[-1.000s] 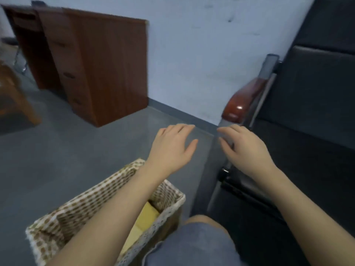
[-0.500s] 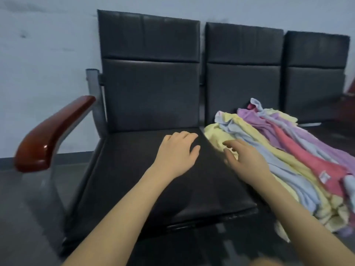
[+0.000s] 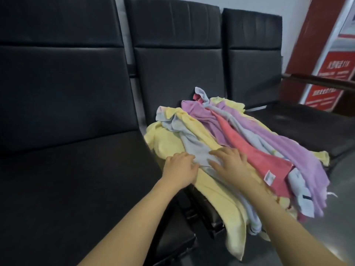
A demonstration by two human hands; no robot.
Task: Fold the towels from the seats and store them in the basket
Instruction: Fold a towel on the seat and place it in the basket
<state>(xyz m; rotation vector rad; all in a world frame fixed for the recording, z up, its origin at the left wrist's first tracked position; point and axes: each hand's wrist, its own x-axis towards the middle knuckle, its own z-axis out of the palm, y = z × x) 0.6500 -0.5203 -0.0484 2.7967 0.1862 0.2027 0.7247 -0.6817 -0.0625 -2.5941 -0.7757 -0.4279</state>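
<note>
A loose pile of towels lies on the middle black seat (image 3: 199, 96): yellow (image 3: 165, 143), light blue (image 3: 194, 148), purple (image 3: 201, 116) and pink (image 3: 255, 160). Some of them hang over the seat's front edge. My left hand (image 3: 180, 168) touches the near left edge of the light blue towel with its fingertips. My right hand (image 3: 228, 163) rests flat on the same towel, fingers spread, just to the right. The two hands sit close together. The basket is out of view.
The left seat (image 3: 73, 181) is bare black cushion. On the right stands a third seat (image 3: 299, 121) with a dark armrest (image 3: 322, 81). Behind that is a red sign board (image 3: 326, 73). Grey floor (image 3: 343, 169) shows at the right.
The view swung right from the basket and armrest to the seats. Both hands moved from above the bare left seat onto the towel pile, and now touch the light blue towel.
</note>
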